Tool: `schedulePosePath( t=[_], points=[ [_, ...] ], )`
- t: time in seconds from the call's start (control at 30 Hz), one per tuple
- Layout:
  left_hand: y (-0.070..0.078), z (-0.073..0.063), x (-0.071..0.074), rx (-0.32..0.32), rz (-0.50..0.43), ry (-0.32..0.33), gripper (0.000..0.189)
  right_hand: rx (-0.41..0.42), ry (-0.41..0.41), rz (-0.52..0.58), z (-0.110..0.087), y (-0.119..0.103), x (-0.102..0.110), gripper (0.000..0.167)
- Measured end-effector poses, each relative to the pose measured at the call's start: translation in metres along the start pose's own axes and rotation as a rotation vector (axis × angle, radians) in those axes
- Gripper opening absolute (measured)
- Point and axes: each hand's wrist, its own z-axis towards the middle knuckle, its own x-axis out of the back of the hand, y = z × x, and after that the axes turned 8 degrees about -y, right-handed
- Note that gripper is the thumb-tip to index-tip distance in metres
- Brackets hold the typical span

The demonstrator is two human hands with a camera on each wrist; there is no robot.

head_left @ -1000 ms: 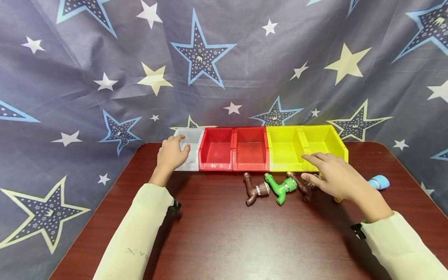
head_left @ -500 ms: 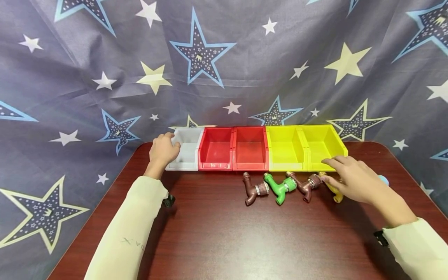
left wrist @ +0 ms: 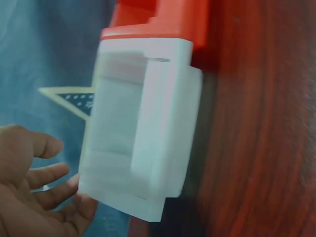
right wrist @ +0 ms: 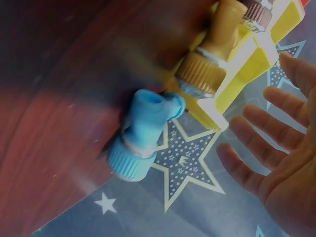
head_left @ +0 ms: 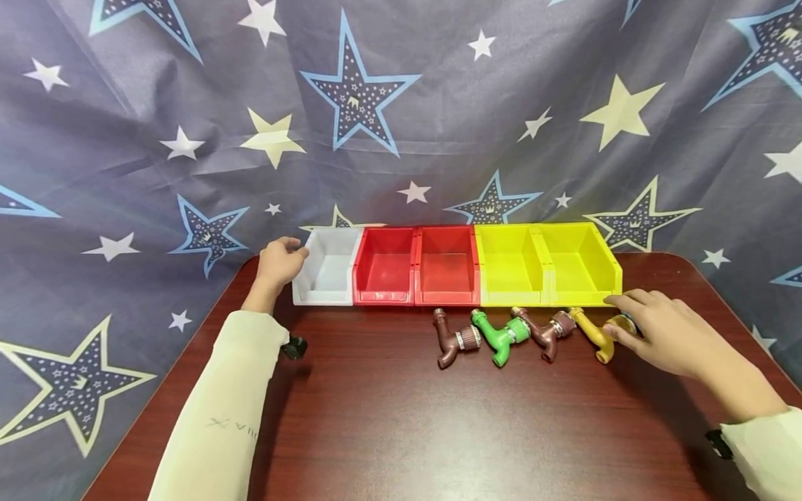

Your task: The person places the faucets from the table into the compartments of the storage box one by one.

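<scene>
My left hand [head_left: 278,264] is at the left side of the white bin [head_left: 328,268], its fingers loosely bent. In the left wrist view the fingertips are right at the bin's lower corner. Over the right end of a row of taps is my right hand [head_left: 670,337], fingers spread and holding nothing. It overlaps the knob of the yellow tap [head_left: 595,337] and hides most of the blue tap [right wrist: 143,131], which shows whole in the right wrist view. Further left lie a brown tap [head_left: 548,337], a green tap [head_left: 501,337] and another brown tap [head_left: 447,341].
Two red bins [head_left: 388,268] and two yellow bins [head_left: 579,268] continue the row right of the white one, all standing on the dark red table [head_left: 438,431]. A grey curtain [head_left: 438,104] with stars hangs right behind them.
My left hand has moved left, from over the white bin to beside it. My right hand has moved right, from above the yellow bin and brown tap toward the blue tap, uncovering the yellow tap.
</scene>
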Motion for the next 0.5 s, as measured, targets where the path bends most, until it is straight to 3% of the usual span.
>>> schedulePosePath(
  t=[0.27, 0.5],
  points=[
    [-0.013, 0.004, 0.004, 0.059, -0.234, -0.16, 0.047, -0.019, 0.016, -0.014, -0.015, 0.014, -0.005, 0.051],
    [-0.026, 0.007, 0.003, 0.066, -0.42, -0.2, 0.049, -0.04, 0.018, -0.023, -0.022, 0.024, -0.009, 0.054]
  ],
)
